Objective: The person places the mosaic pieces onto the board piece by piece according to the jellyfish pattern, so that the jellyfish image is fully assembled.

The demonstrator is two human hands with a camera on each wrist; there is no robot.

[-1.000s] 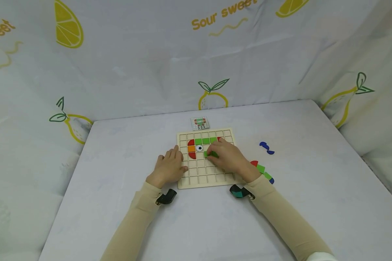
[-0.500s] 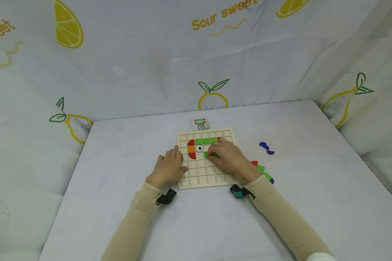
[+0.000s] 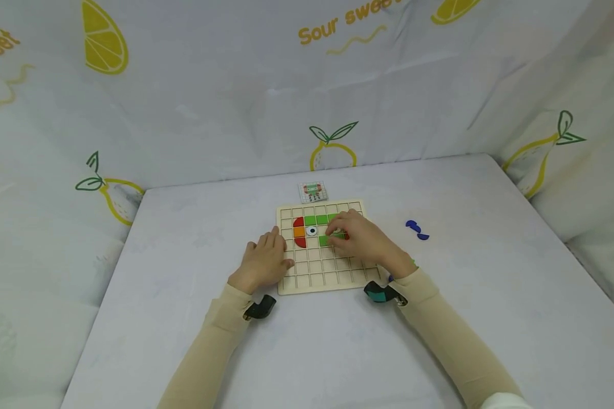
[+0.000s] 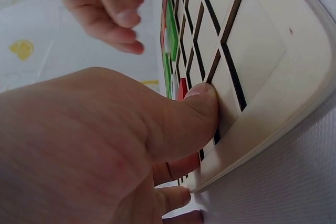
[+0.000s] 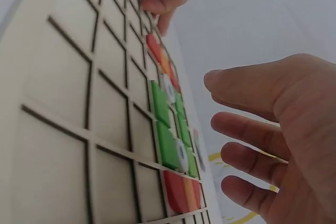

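A pale wooden grid board (image 3: 307, 278) lies on the table. My left hand (image 3: 264, 262) rests on its left edge. In the left wrist view the thumb (image 4: 197, 100) lies flat on the grid, with the other fingers along the border. On the board are green tiles (image 3: 310, 220), red rounded tiles (image 3: 299, 242), an orange tile (image 3: 299, 232) and a white eye disc (image 3: 311, 230). My right hand (image 3: 360, 238) hovers over the right side of the pattern. Its relaxed fingers (image 5: 244, 129) stand apart from the tiles in the right wrist view, holding nothing.
A small picture card (image 3: 313, 192) lies just behind the board. Several blue half-round pieces (image 3: 423, 237) are on the table to the right. More loose pieces near the right wrist are mostly hidden by the arm.
My right hand has lifted from the tiles and shifted slightly right, its fingers parting. A red tile now shows beside it. The left hand keeps its place on the board.
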